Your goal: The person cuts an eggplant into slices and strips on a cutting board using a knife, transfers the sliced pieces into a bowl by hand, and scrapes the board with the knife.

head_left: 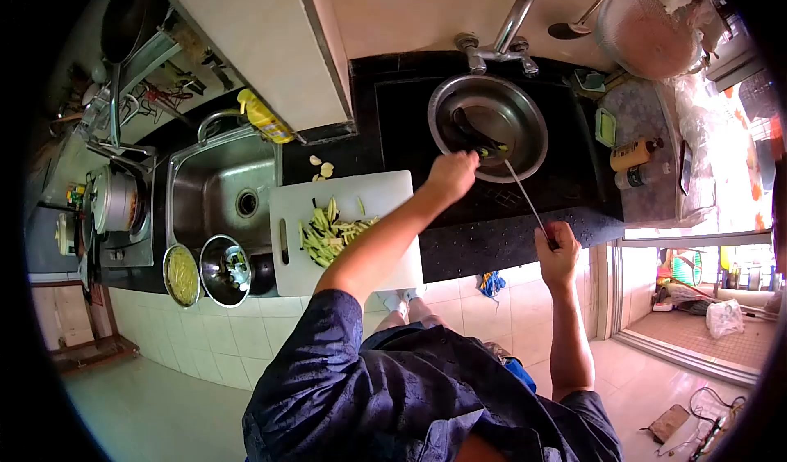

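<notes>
A steel bowl [537,130] stands in the dark sink under the tap. Inside it lies a dark, long eggplant [469,124] with a greenish end. My left hand [452,175] is closed at the bowl's near-left rim, its fingers on a dark eggplant piece that they partly hide. My right hand [559,253] is wrapped round the handle of a knife [526,198], seen edge-on as a thin metal line. The knife's tip reaches the bowl's near rim, close to my left fingers. Left of my forearm, a white cutting board [377,185] bears cut green-and-dark strips [324,236].
Garlic cloves [326,169] lie behind the board. A second steel sink [217,167] is at left, with a bowl of shreds [181,277] and another steel bowl [225,294] near the edge. Bottles [635,154] stand right; the tap [516,19] overhangs the bowl.
</notes>
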